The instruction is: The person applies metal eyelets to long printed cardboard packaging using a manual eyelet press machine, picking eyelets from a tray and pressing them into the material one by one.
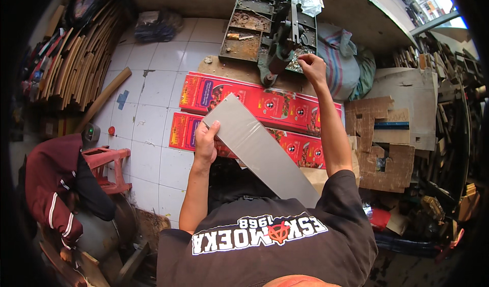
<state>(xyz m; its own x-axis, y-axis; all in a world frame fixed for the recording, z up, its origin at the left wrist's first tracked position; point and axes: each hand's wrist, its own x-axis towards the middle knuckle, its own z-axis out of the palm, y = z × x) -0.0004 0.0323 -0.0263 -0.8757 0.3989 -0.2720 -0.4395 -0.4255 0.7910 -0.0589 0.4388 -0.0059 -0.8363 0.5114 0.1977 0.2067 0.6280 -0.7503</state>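
Observation:
A long, flat grey panel (267,152) lies slantwise in front of my chest, and my left hand (205,140) grips its far left edge with the thumb on top. A small hole shows near its far corner. My right hand (313,69) is raised beside a dark metal hand press (279,57), fingers pinched together; whatever is between them is too small to make out. The press stands over a compartment tray (227,41) with small shiny metal pieces near my right fingers. Under the panel lie red printed strips (244,94) in two rows.
Thin wooden boards (81,57) lean at the far left. A person in a maroon jacket (53,180) bends beside a red plastic stool (109,167). A striped sack (336,57) sits right of the press, cut cardboard (392,167) at the right. Crumpled clear plastic (304,0) lies behind.

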